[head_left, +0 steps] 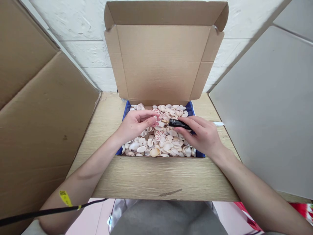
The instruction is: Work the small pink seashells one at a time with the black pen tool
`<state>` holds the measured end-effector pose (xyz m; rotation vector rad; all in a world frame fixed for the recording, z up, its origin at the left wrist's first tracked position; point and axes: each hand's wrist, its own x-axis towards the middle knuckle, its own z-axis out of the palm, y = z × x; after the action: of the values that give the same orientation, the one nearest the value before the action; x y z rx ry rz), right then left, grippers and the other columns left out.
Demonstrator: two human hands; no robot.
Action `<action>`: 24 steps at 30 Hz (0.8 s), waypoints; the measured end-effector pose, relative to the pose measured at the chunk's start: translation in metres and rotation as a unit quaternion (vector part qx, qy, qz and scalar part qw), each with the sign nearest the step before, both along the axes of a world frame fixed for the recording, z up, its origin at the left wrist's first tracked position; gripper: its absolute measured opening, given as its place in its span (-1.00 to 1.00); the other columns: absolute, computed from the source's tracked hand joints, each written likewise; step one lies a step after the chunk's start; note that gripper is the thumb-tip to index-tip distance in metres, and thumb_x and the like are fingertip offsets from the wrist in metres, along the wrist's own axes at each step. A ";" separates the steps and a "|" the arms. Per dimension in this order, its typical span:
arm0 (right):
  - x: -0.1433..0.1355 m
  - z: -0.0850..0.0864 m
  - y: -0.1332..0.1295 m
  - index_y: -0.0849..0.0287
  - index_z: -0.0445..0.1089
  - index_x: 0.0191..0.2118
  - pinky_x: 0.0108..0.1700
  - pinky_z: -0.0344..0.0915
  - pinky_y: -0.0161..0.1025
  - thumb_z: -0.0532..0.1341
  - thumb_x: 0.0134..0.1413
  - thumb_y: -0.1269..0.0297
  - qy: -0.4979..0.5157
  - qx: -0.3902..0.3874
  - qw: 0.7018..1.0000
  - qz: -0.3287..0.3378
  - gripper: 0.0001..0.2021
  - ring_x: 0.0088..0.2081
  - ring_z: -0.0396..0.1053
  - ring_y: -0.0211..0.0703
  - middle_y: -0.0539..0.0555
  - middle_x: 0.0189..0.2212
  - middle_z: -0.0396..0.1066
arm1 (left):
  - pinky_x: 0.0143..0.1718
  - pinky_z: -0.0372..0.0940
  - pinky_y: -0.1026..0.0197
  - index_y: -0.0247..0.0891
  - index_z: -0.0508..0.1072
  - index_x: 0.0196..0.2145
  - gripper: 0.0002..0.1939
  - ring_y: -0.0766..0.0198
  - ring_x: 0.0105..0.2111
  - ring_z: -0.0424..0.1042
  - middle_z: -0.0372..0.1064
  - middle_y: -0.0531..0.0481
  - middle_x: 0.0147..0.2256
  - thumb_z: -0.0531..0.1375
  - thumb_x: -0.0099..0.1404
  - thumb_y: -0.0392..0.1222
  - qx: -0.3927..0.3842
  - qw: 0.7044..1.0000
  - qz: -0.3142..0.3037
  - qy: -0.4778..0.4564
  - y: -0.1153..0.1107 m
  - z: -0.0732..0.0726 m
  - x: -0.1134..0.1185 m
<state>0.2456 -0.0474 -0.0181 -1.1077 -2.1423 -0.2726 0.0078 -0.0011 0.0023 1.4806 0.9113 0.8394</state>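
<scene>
An open cardboard box with blue sides (125, 111) lies on the wooden table, holding a layer of pale seashells (168, 146). Above the shells, my left hand (137, 124) pinches a small whitish shell (155, 118) between thumb and fingertips. My right hand (202, 133) is wrapped round a black pen-shaped drill (179, 124), whose brass-coloured tip points left at the small shell. Whether the tip touches the shell is too small to tell. A red-striped scallop shell (160, 135) lies in the box below the drill.
The box's lid (163, 62) stands upright against the white wall. A cardboard panel (49, 124) is on the left and a grey panel (269, 107) on the right. A white object (218, 123) lies beyond my right hand. A black cable (44, 212) crosses at lower left.
</scene>
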 end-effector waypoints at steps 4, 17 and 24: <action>0.000 0.000 0.000 0.21 0.39 -0.10 -0.32 0.42 -0.24 0.24 0.16 0.21 0.020 -0.018 0.999 -0.021 -0.76 -0.33 0.48 -0.16 0.14 -0.29 0.52 | -0.19 0.45 0.21 -0.33 0.58 -0.18 -0.63 0.21 -0.27 0.55 0.58 -0.12 -0.23 0.34 0.14 -0.01 -0.016 1.000 0.016 -0.010 0.000 0.000 0.001; -0.001 0.001 0.000 0.18 0.39 -0.08 -0.28 0.43 -0.21 0.25 0.16 0.22 0.027 -0.019 0.999 -0.019 -0.76 -0.31 0.48 -0.14 0.14 -0.28 0.52 | -0.19 0.46 0.19 -0.32 0.58 -0.18 -0.62 0.20 -0.27 0.56 0.58 -0.12 -0.23 0.34 0.13 -0.01 -0.014 1.000 0.016 -0.004 0.001 -0.002 0.001; -0.001 0.001 0.001 0.17 0.39 -0.09 -0.27 0.42 -0.20 0.24 0.17 0.21 0.032 -0.025 0.999 -0.028 -0.77 -0.30 0.47 -0.13 0.13 -0.28 0.51 | -0.18 0.45 0.18 -0.31 0.58 -0.16 -0.62 0.19 -0.26 0.55 0.58 -0.13 -0.21 0.33 0.14 0.00 -0.003 1.000 0.005 0.007 0.002 -0.003 -0.001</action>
<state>0.2446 -0.0467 -0.0171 -1.1898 -2.0738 -0.2079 0.0071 0.0010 -0.0008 1.4788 0.9313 0.8345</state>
